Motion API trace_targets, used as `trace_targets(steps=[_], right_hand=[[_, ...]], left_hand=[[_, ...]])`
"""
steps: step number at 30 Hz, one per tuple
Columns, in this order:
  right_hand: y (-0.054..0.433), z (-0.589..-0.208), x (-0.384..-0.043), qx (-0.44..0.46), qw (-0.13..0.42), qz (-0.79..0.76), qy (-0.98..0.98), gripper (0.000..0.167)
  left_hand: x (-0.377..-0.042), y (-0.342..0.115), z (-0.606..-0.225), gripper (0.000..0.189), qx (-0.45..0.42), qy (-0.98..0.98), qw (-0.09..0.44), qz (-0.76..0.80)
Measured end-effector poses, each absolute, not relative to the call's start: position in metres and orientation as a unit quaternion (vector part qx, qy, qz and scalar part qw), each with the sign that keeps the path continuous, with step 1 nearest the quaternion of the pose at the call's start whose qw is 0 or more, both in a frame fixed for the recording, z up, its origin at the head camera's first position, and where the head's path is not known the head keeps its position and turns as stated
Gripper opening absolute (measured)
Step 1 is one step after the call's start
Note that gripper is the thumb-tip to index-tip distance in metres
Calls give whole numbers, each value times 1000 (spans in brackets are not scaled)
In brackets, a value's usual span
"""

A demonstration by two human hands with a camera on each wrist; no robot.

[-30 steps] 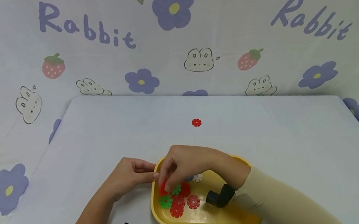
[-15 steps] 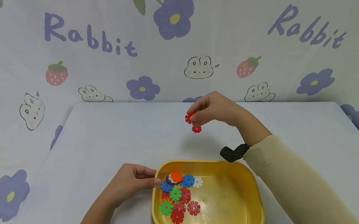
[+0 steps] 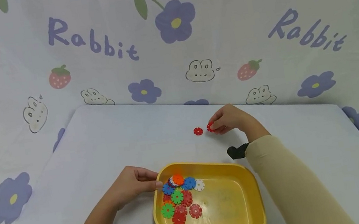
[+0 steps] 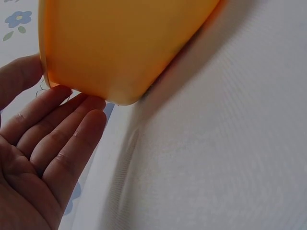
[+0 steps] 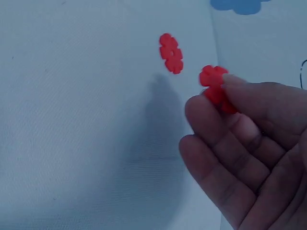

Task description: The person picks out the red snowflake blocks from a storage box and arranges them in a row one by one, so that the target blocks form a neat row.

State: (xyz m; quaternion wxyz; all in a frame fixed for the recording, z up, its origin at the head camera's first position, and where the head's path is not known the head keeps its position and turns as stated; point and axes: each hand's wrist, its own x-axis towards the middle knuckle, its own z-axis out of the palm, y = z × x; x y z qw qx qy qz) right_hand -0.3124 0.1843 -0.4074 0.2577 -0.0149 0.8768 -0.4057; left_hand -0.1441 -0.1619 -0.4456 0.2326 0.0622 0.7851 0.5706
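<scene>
Immediately right of the left hand (image 3: 132,183), a yellow tray (image 3: 225,205) stands on the counter (image 3: 107,137); thumb and fingers of that hand pinch its rim, and the contents crowd the same end. Beyond the tray, the right hand (image 3: 234,119) grips a red disc (image 3: 210,127) between thumb and fingers; whether that disc touches the counter cannot be told. Just left of the right hand, near the held piece but apart from it, lies a loose disc (image 3: 198,131), also red. Progress, as judged: an early stage, with one piece laid out, a second in hand beside it, and the bulk left in the tray. Condition: the tray lot overlaps and shows notched pieces with centre holes, namely red discs (image 3: 195,211), green discs (image 3: 177,196), blue discs (image 3: 190,183), a white disc (image 3: 199,185) and an orange disc (image 3: 178,180). The held piece is thin, bright red and notched, partly covered by the fingers; the loose one matches and lies flat.
</scene>
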Motion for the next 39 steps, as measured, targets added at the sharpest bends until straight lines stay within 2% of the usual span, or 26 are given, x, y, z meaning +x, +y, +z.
trace_targets(steps=[13,23,31,39], right_hand=[[176,-421,-318,-18,263,-361,894,23],[176,-418,-315,-11,253,-352,901,25],[174,-430,-320,-24,246,-294,923,33],[172,-434,-321,-40,224,-271,935,28]], left_hand=[[-144,-162,-446,34,68,788,228,569],[-145,-162,-447,35,69,789,225,568],[-143,-162,-448,36,68,787,227,570],[-145,-163,-447,35,73,784,227,573]])
